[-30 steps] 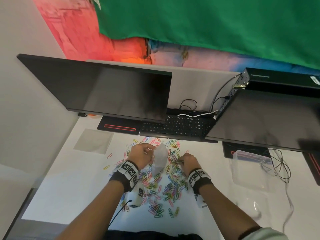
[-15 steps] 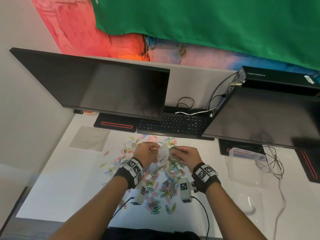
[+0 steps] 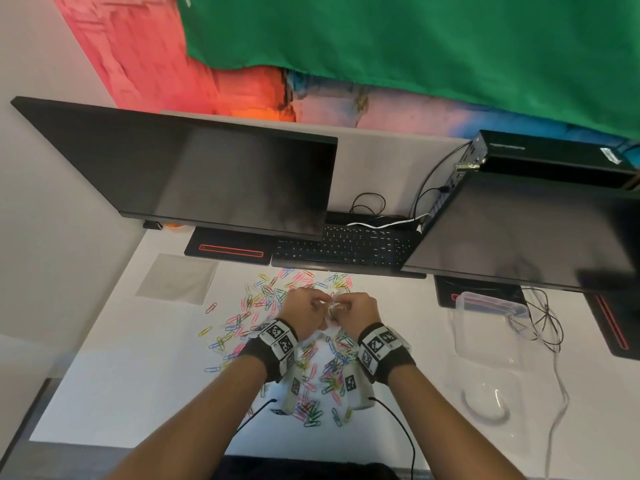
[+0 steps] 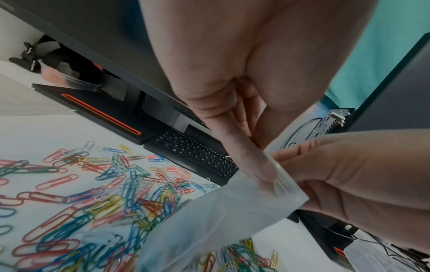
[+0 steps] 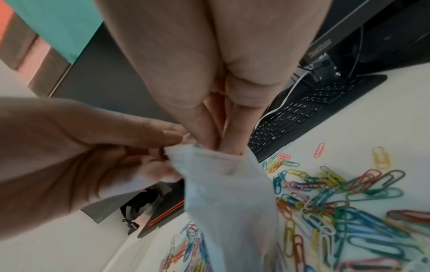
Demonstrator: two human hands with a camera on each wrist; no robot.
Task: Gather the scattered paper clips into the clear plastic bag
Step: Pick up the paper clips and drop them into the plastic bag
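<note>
Very little of the job looks done: the coloured paper clips (image 3: 304, 362) lie strewn across the white table (image 3: 114, 382) in front of the keyboard (image 3: 343, 245), and no clip can be made out inside the clear plastic bag (image 4: 209, 226), though its film is cloudy and a few could be hidden. Both hands are raised together just above the pile and both pinch the bag's top edge, the left hand (image 3: 299, 313) with thumb and forefinger curled on one lip, the right hand (image 3: 356, 311) with fingertips closed on the other, apparently working the mouth open. So the step in hand is judged to be opening the bag; scooping the clips in is all still to come. The head view gives the layout, with the spread of clips between the two forearms, a lidded clear plastic box (image 3: 488, 313) well off to the right and a flat grey sheet (image 3: 176, 278) to the left, but the bag there is only a pale scrap between the knuckles. The wrist views supply what it lacks: the bag hanging down limp over the clips, and the pinch on each lip seen close.
</note>
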